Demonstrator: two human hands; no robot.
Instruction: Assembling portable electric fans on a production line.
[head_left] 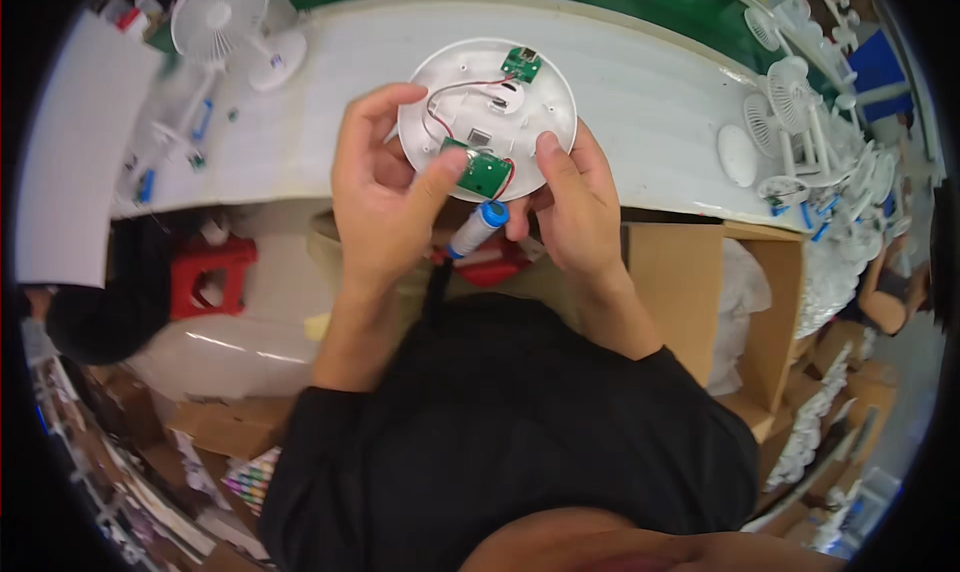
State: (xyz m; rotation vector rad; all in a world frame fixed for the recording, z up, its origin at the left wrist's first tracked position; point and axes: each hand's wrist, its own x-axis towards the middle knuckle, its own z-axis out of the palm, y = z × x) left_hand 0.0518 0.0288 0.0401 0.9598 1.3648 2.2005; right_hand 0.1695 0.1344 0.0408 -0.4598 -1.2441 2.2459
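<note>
Because the blue-and-grey battery (474, 232) hangs at the near edge of the round white base (530, 132) with no fingers clearly around it, its weight could tug the short red wire (511, 175) at the base's near right and strain a joint. The base itself is between the 2 hands, with the white worktable (310, 137) beneath and beyond it. The left hand (385, 202) grips the base's left side, its thumb over the larger green board (487, 177) in the base's near part; too hard a push there might shift or crack that board. The right hand (580, 197) holds the base's right side between thumb and fingers. Across the base's left half, a thin wire loops towards the smaller green board (520, 67) at its far edge; a fingertip could snag it. If either grip slackened, the base might tip and drag the battery along. Whether the boards are fastened, I cannot tell.
</note>
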